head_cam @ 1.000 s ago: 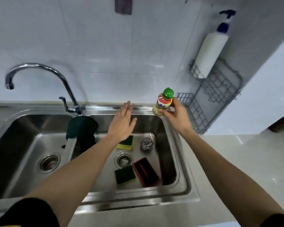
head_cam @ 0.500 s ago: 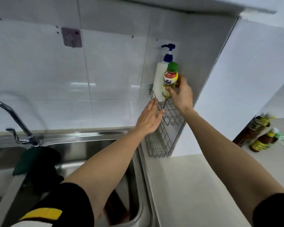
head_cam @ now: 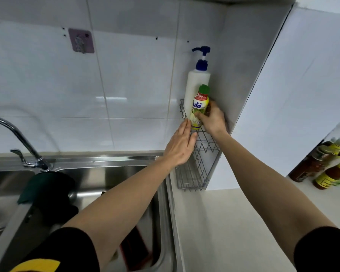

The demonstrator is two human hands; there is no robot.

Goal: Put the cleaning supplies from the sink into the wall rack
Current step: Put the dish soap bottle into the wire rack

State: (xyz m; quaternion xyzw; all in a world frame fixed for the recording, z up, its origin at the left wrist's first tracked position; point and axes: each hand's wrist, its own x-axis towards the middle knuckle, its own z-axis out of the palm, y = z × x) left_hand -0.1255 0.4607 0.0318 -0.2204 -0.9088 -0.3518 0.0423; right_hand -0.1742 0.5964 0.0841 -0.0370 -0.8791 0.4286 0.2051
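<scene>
A two-tier wire wall rack [head_cam: 201,154] hangs in the corner right of the sink. My right hand [head_cam: 212,118] grips a small yellow bottle with a green cap [head_cam: 199,106], held upright inside the rack's upper tier, in front of a white pump bottle [head_cam: 195,87]. My left hand [head_cam: 182,144] lies flat, fingers apart, against the front wires of the upper tier, holding nothing. Down in the sink [head_cam: 161,213], a red and black item [head_cam: 133,250] shows partly behind my left arm.
A dark green cloth [head_cam: 45,187] drapes over the divider between the two sink basins, under the chrome tap [head_cam: 16,138]. Several sauce bottles [head_cam: 326,163] stand on the counter at far right. A purple adhesive hook [head_cam: 81,42] sits on the tiled wall.
My right hand has lowered the yellow bottle into the rack's upper tier, and my left hand has moved up against the rack. The view has swung from the sink to the rack.
</scene>
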